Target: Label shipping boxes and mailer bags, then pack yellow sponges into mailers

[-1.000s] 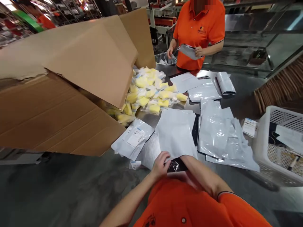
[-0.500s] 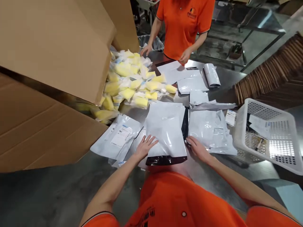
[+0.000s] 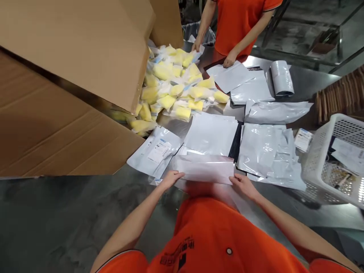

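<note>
My left hand (image 3: 171, 179) pinches the left edge of a white mailing bag (image 3: 206, 169). My right hand (image 3: 243, 184) is closed on the same bag's right edge, so it hangs between both hands just in front of my shirt. Behind it lies a flat pile of white mailing bags (image 3: 212, 131) with a black edge showing at its right. To the left, close to my left hand, rests a mailing bag with a printed label (image 3: 157, 149). Filled, shiny mailing bags (image 3: 263, 148) are piled beyond my right hand.
Yellow pieces in clear wrapping (image 3: 176, 83) heap beside a large cardboard box (image 3: 93, 49). A white perforated basket (image 3: 321, 167) stands right, near a small white box (image 3: 303, 139) and a rolled mailing bag (image 3: 281, 77). Across the table a co-worker's hand (image 3: 231, 58) touches white bags.
My hands have gone from resting at the sides of the pile to gripping a bag, now lifted and drawn toward me. The co-worker's hands have moved onto the bags and the yellow heap.
</note>
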The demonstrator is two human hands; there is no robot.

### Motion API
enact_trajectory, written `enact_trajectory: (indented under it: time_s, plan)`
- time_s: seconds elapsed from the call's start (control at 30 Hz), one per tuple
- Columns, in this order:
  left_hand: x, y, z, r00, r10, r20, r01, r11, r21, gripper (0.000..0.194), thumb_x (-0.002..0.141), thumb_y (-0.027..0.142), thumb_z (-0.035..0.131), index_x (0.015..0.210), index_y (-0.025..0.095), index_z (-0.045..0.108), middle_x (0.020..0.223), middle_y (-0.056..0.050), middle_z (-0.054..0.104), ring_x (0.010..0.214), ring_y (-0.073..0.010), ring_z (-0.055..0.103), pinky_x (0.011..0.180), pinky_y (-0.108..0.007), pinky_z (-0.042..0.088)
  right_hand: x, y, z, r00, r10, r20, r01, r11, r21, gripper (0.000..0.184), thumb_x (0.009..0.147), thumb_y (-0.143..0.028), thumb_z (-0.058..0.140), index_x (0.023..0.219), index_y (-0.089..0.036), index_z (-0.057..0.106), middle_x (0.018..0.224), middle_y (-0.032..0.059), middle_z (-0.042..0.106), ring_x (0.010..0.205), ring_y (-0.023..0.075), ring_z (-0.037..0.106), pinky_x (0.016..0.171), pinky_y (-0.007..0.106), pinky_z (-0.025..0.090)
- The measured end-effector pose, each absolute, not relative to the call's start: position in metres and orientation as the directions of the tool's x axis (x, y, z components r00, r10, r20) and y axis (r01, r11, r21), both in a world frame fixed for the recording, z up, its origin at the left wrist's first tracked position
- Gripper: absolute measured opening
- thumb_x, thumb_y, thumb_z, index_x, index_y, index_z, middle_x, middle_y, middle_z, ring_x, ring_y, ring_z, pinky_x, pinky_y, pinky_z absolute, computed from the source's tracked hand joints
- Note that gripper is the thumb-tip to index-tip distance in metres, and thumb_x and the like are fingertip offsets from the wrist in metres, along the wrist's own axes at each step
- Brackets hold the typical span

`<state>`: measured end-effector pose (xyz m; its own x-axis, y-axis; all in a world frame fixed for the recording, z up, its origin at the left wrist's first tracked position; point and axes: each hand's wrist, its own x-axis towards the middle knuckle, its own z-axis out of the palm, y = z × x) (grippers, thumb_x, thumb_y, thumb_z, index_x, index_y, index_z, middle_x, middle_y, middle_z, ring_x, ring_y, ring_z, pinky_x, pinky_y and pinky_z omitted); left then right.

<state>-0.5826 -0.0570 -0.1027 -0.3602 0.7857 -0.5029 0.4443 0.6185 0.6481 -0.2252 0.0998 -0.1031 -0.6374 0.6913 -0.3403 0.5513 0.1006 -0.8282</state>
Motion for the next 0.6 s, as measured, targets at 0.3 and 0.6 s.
enact_trajectory:
  time_s: [0.3, 0.6]
  plan:
    - [-0.542, -0.063, -0.093, -0.615, 0.713, -0.336, 0.450, 0.668, 0.593, 0.032, 0.084, 0.042, 0.052, 0.070, 0.015, 0.062, 0.067, -0.005, 0.059, 0.070, -0.0228, 0.059, 0.067, -0.035, 0.048, -0.241, 0.072, -0.108, -0.346, 0.707, -0.617, 0.693, -0.250, -0.676, 0.047, 0.076, -0.061, 0.046, 0.055, -0.023, 0.028, 0.055, -0.0034, 0.033, 0.056, 0.0124, 0.035, 0.054, 0.026, 0.029]
    - [-0.462, -0.041, -0.109, -0.159, 0.986, 0.059, 0.940, 0.133, 0.315, 0.055, 0.092, 0.049, 0.052, 0.144, 0.032, 0.046, 0.156, -0.012, 0.037, 0.144, -0.0384, 0.029, 0.115, -0.066, 0.015, -0.247, 0.087, -0.094, -0.390, 0.617, -0.684, 0.896, 0.082, -0.437, 0.036, 0.085, -0.043, 0.045, 0.059, -0.020, 0.050, 0.065, 0.0024, 0.061, 0.069, 0.0176, 0.061, 0.063, 0.026, 0.041]
